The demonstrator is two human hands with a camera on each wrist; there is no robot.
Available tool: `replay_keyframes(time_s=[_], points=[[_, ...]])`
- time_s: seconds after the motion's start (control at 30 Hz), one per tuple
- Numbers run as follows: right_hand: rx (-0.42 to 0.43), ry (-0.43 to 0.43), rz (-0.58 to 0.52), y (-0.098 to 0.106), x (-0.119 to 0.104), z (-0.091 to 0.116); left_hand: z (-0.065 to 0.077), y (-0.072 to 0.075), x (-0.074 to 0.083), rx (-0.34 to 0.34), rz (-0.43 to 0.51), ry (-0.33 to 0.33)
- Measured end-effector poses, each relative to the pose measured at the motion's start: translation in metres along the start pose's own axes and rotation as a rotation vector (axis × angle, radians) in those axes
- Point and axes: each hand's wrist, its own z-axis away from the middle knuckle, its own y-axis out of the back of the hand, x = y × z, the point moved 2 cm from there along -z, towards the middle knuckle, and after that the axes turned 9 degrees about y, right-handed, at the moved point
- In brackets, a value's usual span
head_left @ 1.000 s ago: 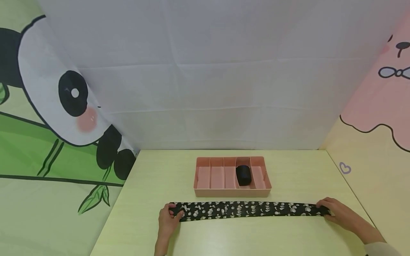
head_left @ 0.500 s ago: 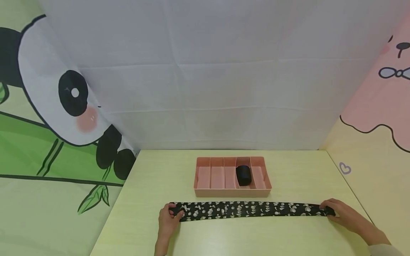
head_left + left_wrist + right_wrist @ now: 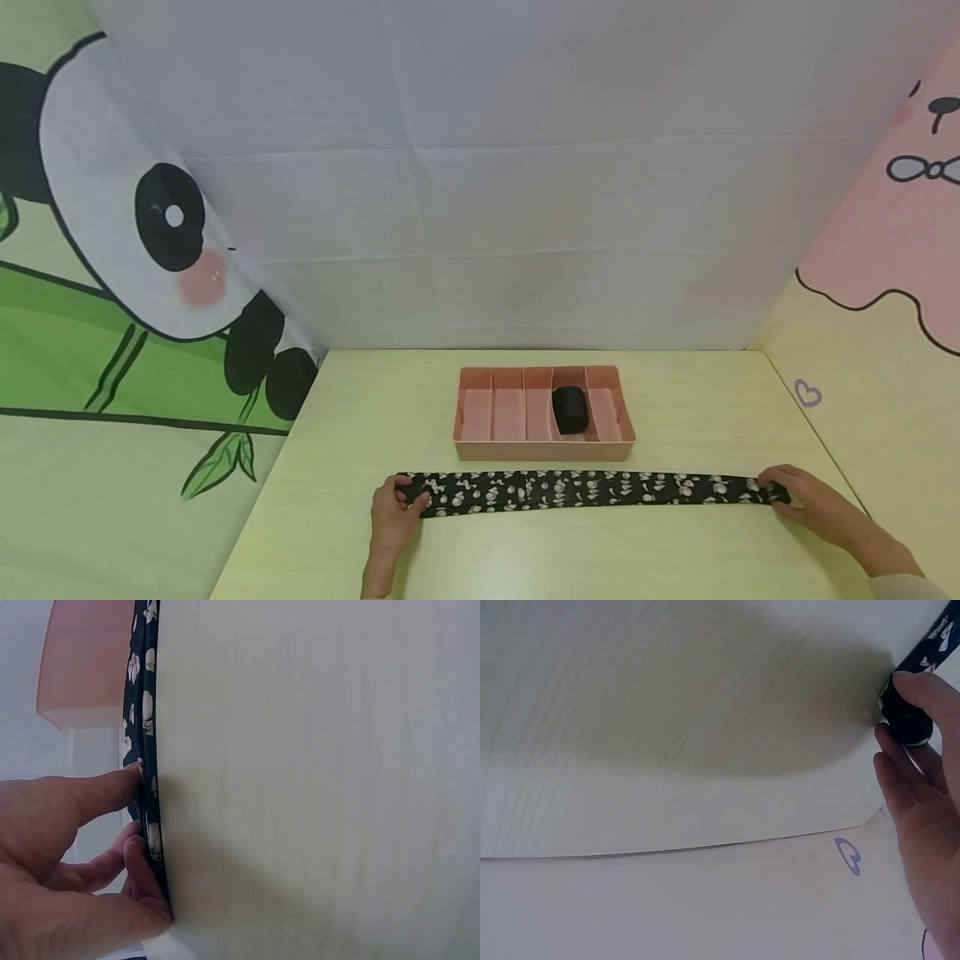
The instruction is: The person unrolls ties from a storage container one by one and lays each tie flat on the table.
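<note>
A black necktie (image 3: 555, 490) with a white print lies stretched from side to side across the pale table, wider at its left end than at its right. My left hand (image 3: 393, 512) holds the wide end, its thumb and curled fingers against the cloth; the left wrist view shows layered edges of the necktie (image 3: 148, 712) there. At the narrow end, my right hand (image 3: 817, 507) pinches the cloth. In the right wrist view its thumb lies over the bunched dark end of the necktie (image 3: 909, 720), with the fingers beneath.
Behind the necktie stands a pink box (image 3: 543, 452) divided into several compartments. A black rolled thing (image 3: 571, 410) lies in its second compartment from the right. A white curtain (image 3: 487, 250) rises behind the table, with printed walls at both sides.
My right hand has moved a little to the right, and the narrow end of the necktie now reaches further that way. My left hand has stayed in place.
</note>
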Motion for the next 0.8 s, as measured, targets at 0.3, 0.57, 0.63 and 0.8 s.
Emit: replay_keyframes(time_s=[0.3,0.57,0.63,0.8], points=[[0.009,-0.061,0.072,-0.0003,0.0007,0.0030,0.0006,0.0019,0.0016,0.001,-0.006,-0.002],[-0.042,-0.169,0.130,-0.0039,-0.0014,0.0054,0.0013,0.0023,0.0013,0.002,-0.009,-0.003],[-0.043,-0.184,0.143,-0.0050,-0.0014,0.0056,0.0011,0.0025,0.0020,0.001,-0.008,-0.001],[0.015,-0.184,0.181,-0.0066,-0.0004,0.0059,0.0016,0.0025,0.0029,-0.003,-0.003,0.004]])
